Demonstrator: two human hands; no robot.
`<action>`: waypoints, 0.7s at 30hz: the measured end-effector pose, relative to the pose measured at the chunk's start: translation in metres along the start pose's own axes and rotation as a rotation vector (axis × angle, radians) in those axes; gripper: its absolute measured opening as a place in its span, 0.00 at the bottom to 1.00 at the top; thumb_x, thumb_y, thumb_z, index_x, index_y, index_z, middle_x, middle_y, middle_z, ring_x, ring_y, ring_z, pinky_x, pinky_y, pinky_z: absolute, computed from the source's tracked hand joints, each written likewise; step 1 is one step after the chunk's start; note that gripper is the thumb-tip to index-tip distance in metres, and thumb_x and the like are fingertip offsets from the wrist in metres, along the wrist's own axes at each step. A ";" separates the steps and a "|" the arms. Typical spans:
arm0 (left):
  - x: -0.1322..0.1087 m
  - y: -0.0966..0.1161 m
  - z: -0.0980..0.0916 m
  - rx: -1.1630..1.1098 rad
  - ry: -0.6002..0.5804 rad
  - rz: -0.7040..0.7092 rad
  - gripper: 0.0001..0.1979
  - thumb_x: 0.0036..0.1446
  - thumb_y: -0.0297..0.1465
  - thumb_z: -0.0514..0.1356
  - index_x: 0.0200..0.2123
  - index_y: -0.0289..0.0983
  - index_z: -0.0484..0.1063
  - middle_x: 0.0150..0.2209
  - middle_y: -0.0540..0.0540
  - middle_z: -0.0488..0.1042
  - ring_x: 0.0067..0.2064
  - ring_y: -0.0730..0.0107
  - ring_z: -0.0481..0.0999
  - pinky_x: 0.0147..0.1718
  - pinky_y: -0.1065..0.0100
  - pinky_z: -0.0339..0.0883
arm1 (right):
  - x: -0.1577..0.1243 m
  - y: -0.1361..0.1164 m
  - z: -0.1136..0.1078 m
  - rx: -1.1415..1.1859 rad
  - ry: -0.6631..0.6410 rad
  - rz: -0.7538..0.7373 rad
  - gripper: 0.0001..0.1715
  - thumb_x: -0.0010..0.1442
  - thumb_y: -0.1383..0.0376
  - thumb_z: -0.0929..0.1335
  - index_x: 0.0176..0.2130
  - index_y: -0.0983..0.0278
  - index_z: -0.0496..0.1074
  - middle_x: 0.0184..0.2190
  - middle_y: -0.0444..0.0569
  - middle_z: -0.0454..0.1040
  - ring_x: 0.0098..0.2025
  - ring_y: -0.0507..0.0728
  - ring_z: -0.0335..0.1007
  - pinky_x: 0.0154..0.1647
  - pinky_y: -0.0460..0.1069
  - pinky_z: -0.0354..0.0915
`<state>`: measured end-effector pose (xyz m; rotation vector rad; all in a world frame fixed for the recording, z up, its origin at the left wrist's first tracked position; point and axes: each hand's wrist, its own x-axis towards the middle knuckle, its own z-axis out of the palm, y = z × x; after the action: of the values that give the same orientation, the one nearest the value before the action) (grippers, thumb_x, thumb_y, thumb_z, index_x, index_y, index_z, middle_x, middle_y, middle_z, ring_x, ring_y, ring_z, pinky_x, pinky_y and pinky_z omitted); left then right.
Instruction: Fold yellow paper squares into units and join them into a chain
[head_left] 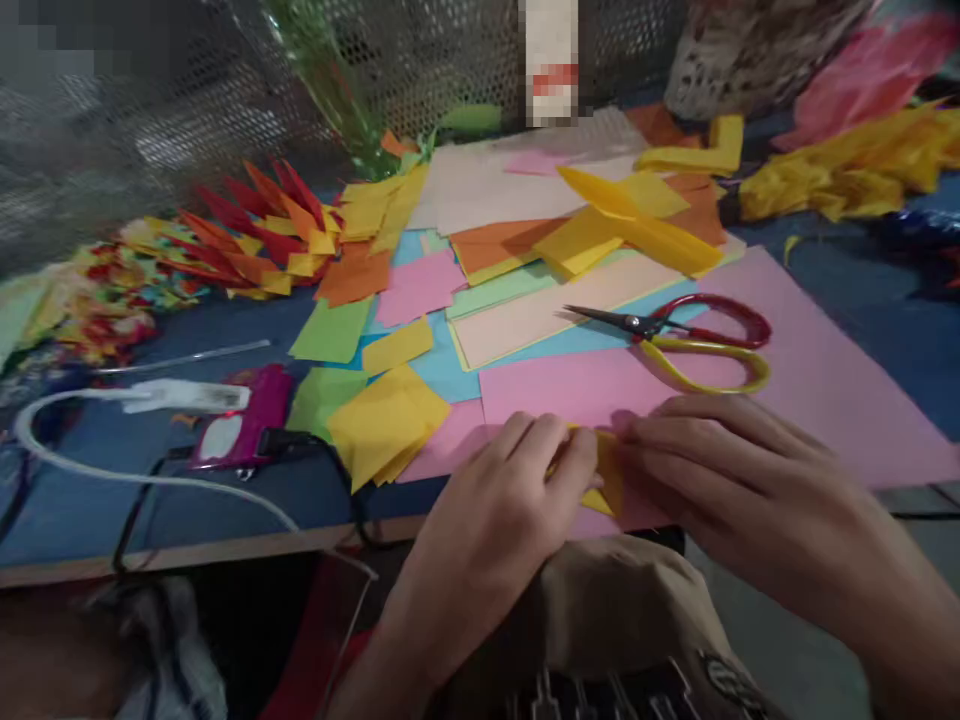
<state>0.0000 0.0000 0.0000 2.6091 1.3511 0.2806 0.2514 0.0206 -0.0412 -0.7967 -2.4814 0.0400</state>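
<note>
Both hands meet over a small folded piece of yellow paper (pixel 611 480) at the front edge of a large pink sheet (pixel 817 400). My left hand (pixel 517 490) is closed on its left part, fingers bent over it. From the other side, my right hand (pixel 720 470) holds the paper's right edge with its fingers pressed together. Much of the folded paper is hidden under the fingers. Scissors (pixel 637 325) with one red and one yellow handle lie just beyond my hands, blades pointing left.
A stack of yellow squares (pixel 390 420) lies left of my hands, near a purple device (pixel 247 420) with cables. Farther back are coloured sheets (pixel 495 190), a folded yellow strip (pixel 645 225), a spiky red-orange paper piece (pixel 262 230) and yellow crepe paper (pixel 847 165).
</note>
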 end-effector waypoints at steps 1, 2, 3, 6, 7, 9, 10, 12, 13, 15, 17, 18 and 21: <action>0.001 0.000 0.000 -0.002 -0.004 -0.013 0.10 0.74 0.30 0.64 0.55 0.35 0.73 0.46 0.46 0.75 0.47 0.56 0.78 0.43 0.53 0.79 | -0.001 0.000 0.000 -0.013 -0.003 -0.003 0.17 0.72 0.74 0.68 0.58 0.70 0.74 0.60 0.53 0.74 0.62 0.65 0.68 0.65 0.58 0.64; 0.001 0.000 0.000 -0.007 -0.006 -0.023 0.11 0.74 0.31 0.64 0.56 0.36 0.73 0.47 0.46 0.75 0.47 0.56 0.78 0.44 0.52 0.79 | -0.002 -0.001 0.000 -0.020 -0.005 -0.002 0.16 0.72 0.73 0.68 0.58 0.70 0.74 0.60 0.53 0.74 0.62 0.65 0.68 0.65 0.59 0.64; 0.002 0.000 0.001 -0.014 -0.004 -0.029 0.12 0.75 0.33 0.64 0.57 0.36 0.72 0.48 0.46 0.76 0.48 0.56 0.78 0.45 0.51 0.79 | -0.002 -0.002 0.000 -0.021 -0.005 0.003 0.16 0.72 0.73 0.68 0.58 0.70 0.74 0.60 0.53 0.75 0.61 0.65 0.68 0.65 0.59 0.65; 0.001 -0.001 0.001 -0.056 0.021 -0.030 0.16 0.75 0.35 0.64 0.60 0.37 0.71 0.52 0.46 0.77 0.50 0.56 0.78 0.49 0.51 0.79 | -0.004 -0.005 0.004 0.009 0.004 0.041 0.16 0.73 0.70 0.70 0.58 0.68 0.74 0.60 0.52 0.75 0.59 0.63 0.69 0.65 0.58 0.67; 0.001 -0.002 0.001 -0.069 0.032 -0.026 0.15 0.76 0.36 0.63 0.60 0.37 0.70 0.52 0.46 0.77 0.50 0.56 0.78 0.50 0.51 0.79 | -0.004 -0.006 0.006 0.025 0.006 0.058 0.16 0.73 0.70 0.71 0.59 0.67 0.74 0.59 0.52 0.75 0.59 0.62 0.70 0.65 0.58 0.67; 0.000 -0.003 0.002 -0.075 0.058 -0.016 0.14 0.77 0.36 0.62 0.60 0.38 0.70 0.53 0.46 0.78 0.50 0.57 0.79 0.49 0.53 0.79 | -0.004 -0.009 0.009 0.061 0.024 0.093 0.18 0.72 0.71 0.71 0.60 0.67 0.74 0.59 0.53 0.75 0.57 0.60 0.71 0.64 0.57 0.69; 0.000 -0.004 0.002 -0.069 0.073 -0.011 0.13 0.77 0.36 0.61 0.59 0.37 0.70 0.53 0.46 0.78 0.50 0.57 0.79 0.48 0.54 0.79 | -0.004 -0.010 0.010 0.073 0.039 0.108 0.19 0.71 0.71 0.72 0.60 0.68 0.73 0.59 0.53 0.76 0.57 0.60 0.72 0.64 0.56 0.70; 0.000 -0.004 0.004 -0.029 0.089 -0.003 0.12 0.78 0.34 0.61 0.59 0.37 0.70 0.52 0.46 0.79 0.50 0.57 0.80 0.47 0.55 0.79 | -0.003 -0.012 0.011 0.085 0.068 0.120 0.18 0.70 0.72 0.72 0.58 0.68 0.73 0.59 0.55 0.76 0.57 0.59 0.72 0.63 0.55 0.71; -0.001 -0.004 0.004 0.001 0.091 0.002 0.11 0.77 0.33 0.61 0.58 0.37 0.70 0.52 0.46 0.79 0.50 0.57 0.80 0.47 0.55 0.78 | -0.002 -0.013 0.011 0.086 0.077 0.120 0.17 0.70 0.73 0.73 0.57 0.68 0.74 0.59 0.55 0.75 0.57 0.60 0.72 0.63 0.55 0.72; -0.001 -0.003 0.006 0.064 0.091 0.013 0.09 0.77 0.30 0.61 0.57 0.37 0.71 0.52 0.46 0.80 0.51 0.56 0.80 0.46 0.56 0.78 | -0.001 -0.013 0.011 0.080 0.078 0.113 0.15 0.69 0.73 0.73 0.54 0.68 0.74 0.58 0.55 0.75 0.57 0.60 0.72 0.62 0.55 0.72; -0.001 -0.002 0.007 0.126 0.122 0.032 0.06 0.77 0.28 0.60 0.54 0.36 0.73 0.50 0.46 0.81 0.49 0.57 0.81 0.44 0.58 0.77 | -0.001 -0.013 0.010 0.070 0.072 0.109 0.15 0.68 0.74 0.73 0.54 0.69 0.74 0.58 0.56 0.75 0.57 0.61 0.71 0.62 0.56 0.73; 0.000 -0.001 0.007 0.150 0.148 0.040 0.05 0.77 0.27 0.59 0.52 0.36 0.74 0.48 0.46 0.81 0.47 0.59 0.81 0.42 0.58 0.76 | -0.002 -0.013 0.010 0.062 0.066 0.107 0.15 0.68 0.74 0.73 0.55 0.70 0.75 0.58 0.56 0.75 0.58 0.61 0.71 0.62 0.56 0.73; 0.001 0.003 0.011 0.176 0.207 0.036 0.05 0.75 0.23 0.60 0.47 0.35 0.75 0.44 0.48 0.81 0.44 0.62 0.79 0.41 0.59 0.75 | -0.007 -0.013 0.011 0.032 0.033 0.088 0.18 0.69 0.74 0.72 0.57 0.71 0.76 0.58 0.56 0.75 0.60 0.63 0.71 0.63 0.58 0.73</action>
<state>0.0058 -0.0022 -0.0102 2.8172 1.4557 0.4697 0.2438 0.0079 -0.0520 -0.8851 -2.4080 0.0976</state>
